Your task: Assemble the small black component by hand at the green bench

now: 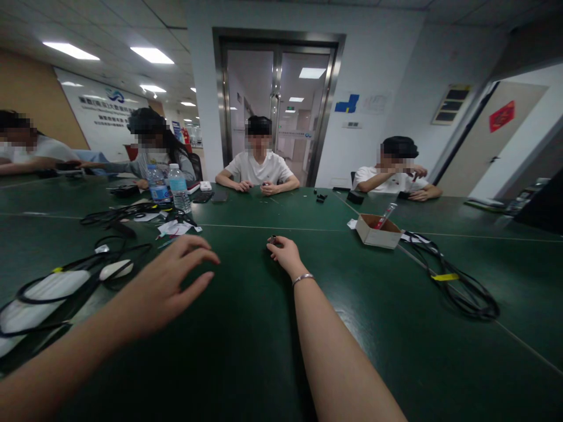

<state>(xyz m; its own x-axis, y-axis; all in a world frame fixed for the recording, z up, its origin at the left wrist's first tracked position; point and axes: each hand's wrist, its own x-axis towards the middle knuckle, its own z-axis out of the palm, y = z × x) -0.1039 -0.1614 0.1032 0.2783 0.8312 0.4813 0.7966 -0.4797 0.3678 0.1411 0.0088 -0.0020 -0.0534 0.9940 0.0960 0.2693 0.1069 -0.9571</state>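
So we're sitting at this big green surface (pixel 264 328) with both arms stretched out in front of us. Our right hand (pixel 285 251) is out near the middle, and there's a small dark part (pixel 272 240) right at its fingertips, resting on the surface and touching the fingers (pixel 276 248), which curl together around it. Honestly it's too small to tell what it is, and we can't say for sure whether it's properly pinched or just touched. Our left hand (pixel 169 280) hovers a bit to the left, fingers spread apart and holding nothing, palm down above the surface. We'd say we're at the picking-up stage: the right hand is just getting hold of the little piece and the left is coming in to help. The next move probably needs a firm pinch, since a piece that tiny could slip or roll away on the smooth top, and the left hand needs to close in beside it. Off to the left are a tangle of black cables (pixel 88 264) and two water bottles (pixel 169 186), to the right a small cardboard box (pixel 378 230) and another cable coil (pixel 461 287). Other people sit across the far side, busy with their own stuff.
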